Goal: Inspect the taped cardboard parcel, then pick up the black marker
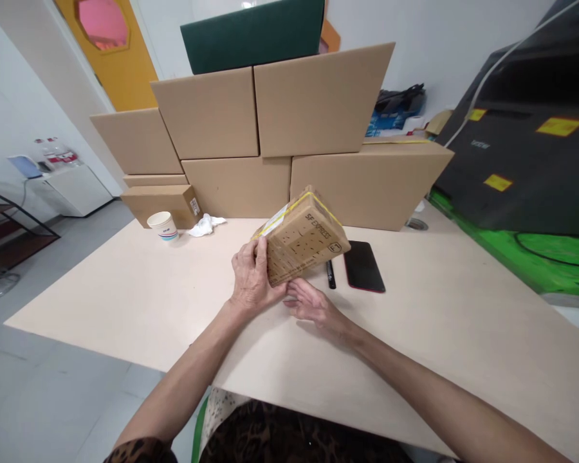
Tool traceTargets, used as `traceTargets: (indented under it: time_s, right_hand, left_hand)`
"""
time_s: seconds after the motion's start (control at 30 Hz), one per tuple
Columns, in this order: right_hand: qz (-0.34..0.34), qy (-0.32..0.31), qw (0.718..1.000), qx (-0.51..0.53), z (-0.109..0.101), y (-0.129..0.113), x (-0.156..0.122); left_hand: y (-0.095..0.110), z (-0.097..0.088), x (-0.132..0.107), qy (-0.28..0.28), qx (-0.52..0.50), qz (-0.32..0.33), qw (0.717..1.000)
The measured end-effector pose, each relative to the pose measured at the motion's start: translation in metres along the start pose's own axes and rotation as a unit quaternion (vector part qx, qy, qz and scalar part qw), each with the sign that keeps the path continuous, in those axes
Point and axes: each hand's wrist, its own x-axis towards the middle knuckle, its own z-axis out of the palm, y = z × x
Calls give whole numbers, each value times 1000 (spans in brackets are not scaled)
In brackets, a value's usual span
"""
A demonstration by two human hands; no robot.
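Observation:
A small cardboard parcel [303, 236] printed "SF EXPRESS", sealed with yellow-edged tape, is tilted up above the pale table [125, 296]. My left hand [251, 278] grips its near left end, fingers wrapped over the edge. My right hand [312, 303] is under the parcel's lower edge, palm up, fingers touching its underside. A black pen [330, 274] and a dark phone [363, 266] lie on the table just right of the parcel.
Large cardboard boxes [318, 103] are stacked along the table's far side, with a green board [253, 35] on top. A paper cup [163, 226] and a crumpled tissue [205, 224] sit at the far left. A black machine [525, 154] stands at right.

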Motion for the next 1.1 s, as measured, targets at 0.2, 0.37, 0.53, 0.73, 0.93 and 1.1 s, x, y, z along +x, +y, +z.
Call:
traceTargets:
  time_s: [0.2, 0.37, 0.53, 0.73, 0.93, 1.1]
  right_hand:
    - [-56, 69, 995, -52, -8, 6, 1]
    - [-108, 215, 961, -135, -35, -1, 6]
    - [-141, 303, 905, -262, -76, -14, 11]
    - [-137, 278, 797, -519, -110, -25, -4]
    - [-148, 74, 685, -709, -123, -28, -20]
    - [-141, -75, 627, -762, -117, -36, -9]
  left_hand:
    - [12, -13, 7, 69, -146, -277, 947]
    - [14, -25, 21, 98, -337, -413, 840]
    - [5, -34, 27, 92, -493, -499, 707]
    - [0, -36, 27, 64, -544, -507, 666]
    - [1, -33, 27, 41, -551, -494, 671]
    - [-6, -34, 26, -6, -540, -525, 658]
